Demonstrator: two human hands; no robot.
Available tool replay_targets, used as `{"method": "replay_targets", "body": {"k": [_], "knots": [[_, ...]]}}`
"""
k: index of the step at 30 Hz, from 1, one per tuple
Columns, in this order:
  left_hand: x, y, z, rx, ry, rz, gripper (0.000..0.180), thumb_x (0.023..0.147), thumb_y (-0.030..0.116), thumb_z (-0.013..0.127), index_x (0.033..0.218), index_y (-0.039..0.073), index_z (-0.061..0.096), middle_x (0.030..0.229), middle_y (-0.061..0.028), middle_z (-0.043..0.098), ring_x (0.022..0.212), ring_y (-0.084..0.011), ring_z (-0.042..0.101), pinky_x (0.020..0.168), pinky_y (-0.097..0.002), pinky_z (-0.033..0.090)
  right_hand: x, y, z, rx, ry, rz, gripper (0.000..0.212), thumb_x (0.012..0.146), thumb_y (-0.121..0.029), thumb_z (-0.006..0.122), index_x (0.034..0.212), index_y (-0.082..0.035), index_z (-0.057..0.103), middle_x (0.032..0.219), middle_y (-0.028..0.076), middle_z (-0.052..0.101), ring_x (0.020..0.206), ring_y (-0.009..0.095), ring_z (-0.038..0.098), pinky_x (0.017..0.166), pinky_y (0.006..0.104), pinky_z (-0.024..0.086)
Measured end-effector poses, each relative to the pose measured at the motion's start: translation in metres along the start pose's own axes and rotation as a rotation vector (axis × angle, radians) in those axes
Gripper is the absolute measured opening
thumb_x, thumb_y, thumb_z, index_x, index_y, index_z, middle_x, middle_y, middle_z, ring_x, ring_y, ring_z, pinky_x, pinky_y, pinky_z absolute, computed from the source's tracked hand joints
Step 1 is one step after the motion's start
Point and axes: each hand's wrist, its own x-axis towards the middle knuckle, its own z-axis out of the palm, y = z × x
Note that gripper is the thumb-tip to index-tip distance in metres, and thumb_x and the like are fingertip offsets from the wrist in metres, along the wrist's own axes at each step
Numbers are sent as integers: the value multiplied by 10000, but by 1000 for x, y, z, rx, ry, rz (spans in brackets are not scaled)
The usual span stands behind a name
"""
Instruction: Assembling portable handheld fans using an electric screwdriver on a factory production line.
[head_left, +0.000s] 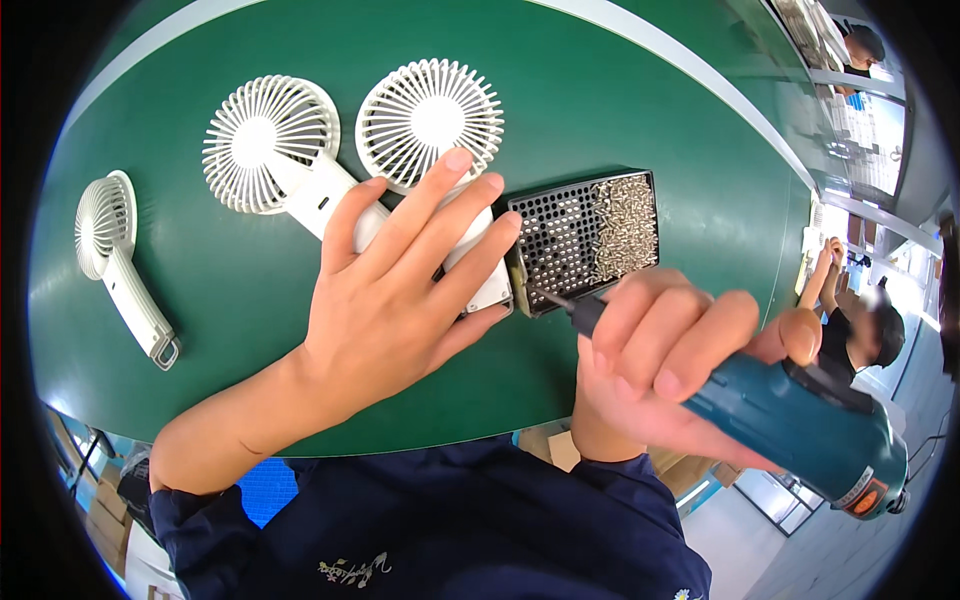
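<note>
My left hand (390,290) lies spread, palm down, over the handles of two white handheld fans lying side by side. One fan (262,140) points up and left; the other fan (432,115) has its round grille beyond my fingertips. Part of both handles is hidden under the hand. My right hand (660,350) is wrapped around a teal electric screwdriver (800,425). Its thin bit points left, in front of the near edge of a black screw tray (548,205). Small silver screws (627,225) are heaped in the tray's right part, and several sit in its holes.
A third white fan (128,280) lies apart at the left of the green table (230,370). A pale strip (690,60) borders the table's far side. At the right, a person (865,335) sits with hands raised; another person (860,48) is farther back.
</note>
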Motion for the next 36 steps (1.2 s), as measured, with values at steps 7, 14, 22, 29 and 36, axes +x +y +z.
{"method": "replay_targets", "body": {"k": [7,14,22,29,36], "knots": [[-1,-1,3,0,20,-7,595,730,359,754,1263,145,596,1381,-71,514,1365,-293,400,1032,-493,275,-4,2,13,-9,-7,60,670,870,-668,530,1279,-150,416,683,68,515,429,169,438,401,310,379],[0,-1,3,-7,22,-8,595,710,344,757,1250,143,604,1377,-70,518,1361,-293,408,1027,-492,281,-8,5,16,-6,51,84,678,853,-684,547,1274,-166,428,684,72,521,428,181,435,400,318,382],[0,-1,2,-5,21,-8,606,700,333,760,1255,151,600,1386,-63,514,1364,-289,407,1023,-494,285,-10,4,13,-9,-13,111,689,835,-696,559,1287,-186,459,690,69,530,431,187,450,403,319,384],[1,1,2,-1,6,-7,609,703,340,767,1258,153,598,1389,-65,507,1368,-293,399,1023,-495,285,-6,2,11,-51,-16,21,709,848,-681,552,1322,-172,419,680,69,522,440,170,449,400,304,367],[-1,-1,1,-8,-7,-22,613,714,349,770,1261,134,595,1400,-77,495,1375,-301,382,1056,-488,261,-7,13,-9,-33,-56,-26,827,851,-801,353,1367,-155,318,780,89,505,501,172,456,474,314,381]]}}
